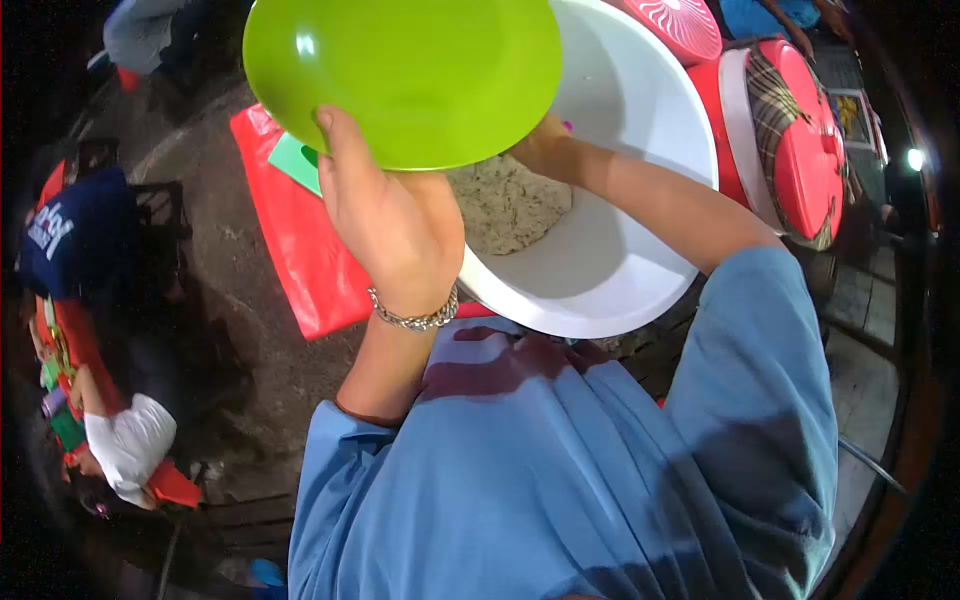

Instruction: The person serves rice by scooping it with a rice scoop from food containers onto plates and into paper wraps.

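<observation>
A bright green plate (410, 75) is in my left hand (395, 220), thumb over its near rim and the other fingers underneath. It overlaps the left part of a large white tub (640, 255). Inside the tub lies a mound of pale food that looks like rice with dark flecks (515, 205). My right hand (550, 150) reaches into the tub beside this food, with its fingers hidden behind the plate. A small pink bit (567, 126) shows just above that hand.
Under the tub's left side lies a red plastic sheet (300, 240) with a mint-green flat item (296, 165). To the right stands a red container with a plaid cloth (785, 120), near a pink patterned piece (685, 25). People sit at the left, one in a navy shirt (80, 235), another in white (130, 445).
</observation>
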### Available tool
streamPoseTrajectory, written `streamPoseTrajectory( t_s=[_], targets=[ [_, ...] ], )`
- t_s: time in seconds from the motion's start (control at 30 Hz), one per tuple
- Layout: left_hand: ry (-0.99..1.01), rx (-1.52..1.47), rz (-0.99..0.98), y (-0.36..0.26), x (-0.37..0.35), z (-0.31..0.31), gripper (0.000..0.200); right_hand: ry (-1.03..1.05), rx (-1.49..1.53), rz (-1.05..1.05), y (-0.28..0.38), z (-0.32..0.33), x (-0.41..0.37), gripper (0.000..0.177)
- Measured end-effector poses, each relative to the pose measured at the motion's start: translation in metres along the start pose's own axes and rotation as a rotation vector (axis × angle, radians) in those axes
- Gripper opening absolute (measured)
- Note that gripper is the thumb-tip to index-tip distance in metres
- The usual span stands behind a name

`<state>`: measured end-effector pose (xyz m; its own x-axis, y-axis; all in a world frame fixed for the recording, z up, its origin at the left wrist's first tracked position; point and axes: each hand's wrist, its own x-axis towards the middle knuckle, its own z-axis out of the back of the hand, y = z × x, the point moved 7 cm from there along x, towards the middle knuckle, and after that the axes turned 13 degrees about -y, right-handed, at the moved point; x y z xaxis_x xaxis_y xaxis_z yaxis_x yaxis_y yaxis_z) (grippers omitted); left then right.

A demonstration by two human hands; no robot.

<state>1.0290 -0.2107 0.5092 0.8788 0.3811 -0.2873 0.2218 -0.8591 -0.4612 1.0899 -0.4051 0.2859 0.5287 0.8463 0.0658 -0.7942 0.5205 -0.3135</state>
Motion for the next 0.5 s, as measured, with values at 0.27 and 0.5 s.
streamPoseTrajectory(
  t_s=[0.27,0.5],
  targets=[
    [-0.048,0.097,-0.097,-0.002,0.004,0.009,0.040,0.388,0.792,-0.610,0.096,0.004,0.001,0.031],
    [0.081,0.092,-0.110,0.000,0.004,0.006,0.036,1.001,0.704,0.032,0.131,-0.083,-0.052,0.021]
  ],
)
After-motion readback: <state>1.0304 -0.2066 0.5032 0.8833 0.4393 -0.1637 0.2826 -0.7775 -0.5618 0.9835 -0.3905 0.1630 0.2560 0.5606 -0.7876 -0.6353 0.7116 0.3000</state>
